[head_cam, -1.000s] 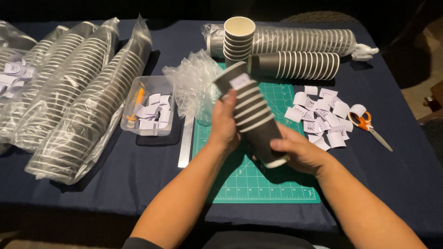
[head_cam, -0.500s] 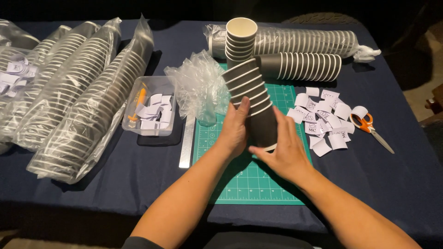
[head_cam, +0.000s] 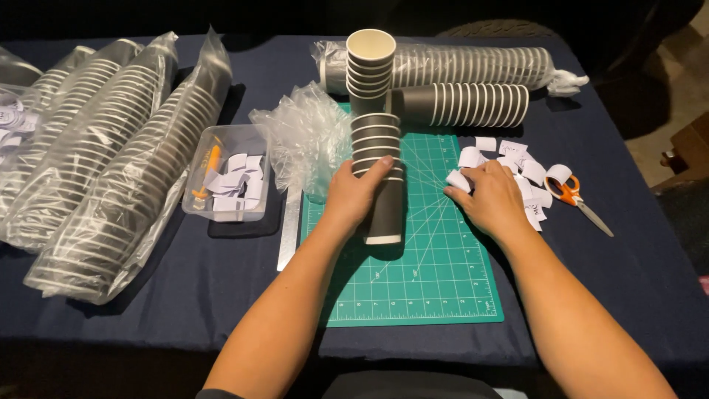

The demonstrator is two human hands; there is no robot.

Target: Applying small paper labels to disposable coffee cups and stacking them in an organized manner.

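1. left hand (head_cam: 356, 193): fingers wrapped around a short inverted stack of black paper cups with white rims (head_cam: 378, 174), which stands rim-down on the green gridded cutting mat (head_cam: 413, 281).
2. right hand (head_cam: 491, 198): fingers curled down, palm facing the table, on a scatter of small curled white paper labels (head_cam: 509, 151) at the mat's right edge; whether a label is pinched cannot be told.
3. orange-handled scissors (head_cam: 576, 198): just right of the labels, on the dark blue tablecloth (head_cam: 628, 266).
4. crumpled clear plastic wrap (head_cam: 303, 140): just left of the held stack.
5. metal ruler (head_cam: 288, 229): along the mat's left edge.
6. clear plastic tray of paper slips (head_cam: 225, 183): left of the ruler.
7. upright cup stack with cream interior (head_cam: 369, 63) and a loose lying row of black cups (head_cam: 461, 105): behind the held stack.
8. long plastic-sleeved rows of cups (head_cam: 111, 162): far left.
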